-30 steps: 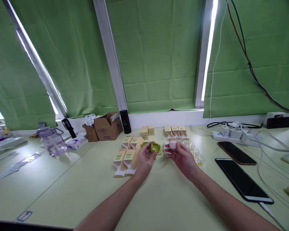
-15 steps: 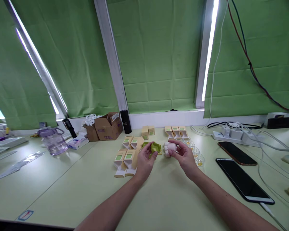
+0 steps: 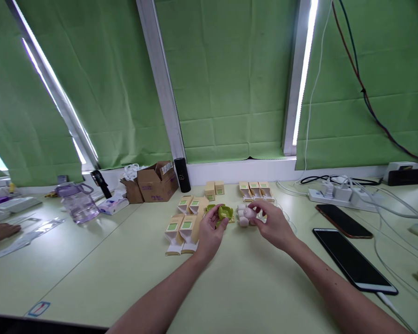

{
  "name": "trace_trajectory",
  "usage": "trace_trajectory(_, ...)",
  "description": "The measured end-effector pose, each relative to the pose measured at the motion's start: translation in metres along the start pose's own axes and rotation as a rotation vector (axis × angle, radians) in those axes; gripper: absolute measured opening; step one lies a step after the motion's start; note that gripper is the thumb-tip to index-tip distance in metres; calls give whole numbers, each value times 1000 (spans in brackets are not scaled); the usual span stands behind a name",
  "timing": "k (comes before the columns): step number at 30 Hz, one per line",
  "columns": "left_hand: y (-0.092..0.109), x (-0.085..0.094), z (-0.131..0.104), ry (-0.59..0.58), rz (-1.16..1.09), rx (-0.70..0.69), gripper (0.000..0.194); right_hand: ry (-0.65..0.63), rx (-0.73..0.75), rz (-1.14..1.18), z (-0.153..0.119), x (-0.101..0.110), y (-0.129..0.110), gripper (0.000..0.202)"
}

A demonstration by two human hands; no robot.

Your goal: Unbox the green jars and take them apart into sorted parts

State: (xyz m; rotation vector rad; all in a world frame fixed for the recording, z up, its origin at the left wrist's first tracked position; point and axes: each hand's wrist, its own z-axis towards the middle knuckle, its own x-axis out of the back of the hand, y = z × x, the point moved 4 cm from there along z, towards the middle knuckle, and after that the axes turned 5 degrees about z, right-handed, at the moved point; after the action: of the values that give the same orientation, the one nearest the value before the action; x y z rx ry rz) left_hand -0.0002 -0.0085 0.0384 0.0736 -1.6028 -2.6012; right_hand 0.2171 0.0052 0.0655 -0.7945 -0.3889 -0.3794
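My left hand [image 3: 209, 234] is closed around a small green plastic holder [image 3: 225, 212], its hollow side facing up. To its right, my right hand [image 3: 274, 225] pinches a small whitish rounded piece [image 3: 250, 213] between thumb and fingers. Several similar white pieces [image 3: 243, 221] stand in a group on the table just below and beside the held one. More green plastic parts [image 3: 209, 207] lie behind my left fingers, partly hidden. Open cardboard boxes with green windows [image 3: 187, 230] lie left of my left hand. Clear plastic cups [image 3: 292, 225] are mostly hidden behind my right hand.
More small boxes [image 3: 254, 190] stand farther back. Two phones [image 3: 351, 260], a power strip [image 3: 330, 197] and loose cables are on the right. At left are a water bottle [image 3: 77, 204], a carton [image 3: 157, 183] and another person's hand [image 3: 3, 232].
My right hand has turned the white piece, so a rounded end now shows, and the hand covers more of the clear cups. Another person's hand has come in at the left edge.
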Motion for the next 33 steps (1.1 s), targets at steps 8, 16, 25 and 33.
trace_trajectory(8, -2, 0, 0, 8, 20, 0, 58, -242, 80, -460, -3, -3, 2, 32)
trace_trajectory(16, -2, -1, -1, 1, 19, -3, 58, -347, 78, -612, -6, -12, 5, 26)
trace_trajectory(25, 0, -2, -2, -2, 16, 2, 57, -381, 79, -676, -8, -17, 10, 27)
trace_trajectory(33, 4, -3, -3, -9, 2, 21, 58, -414, 33, -697, -7, -16, 9, 28)
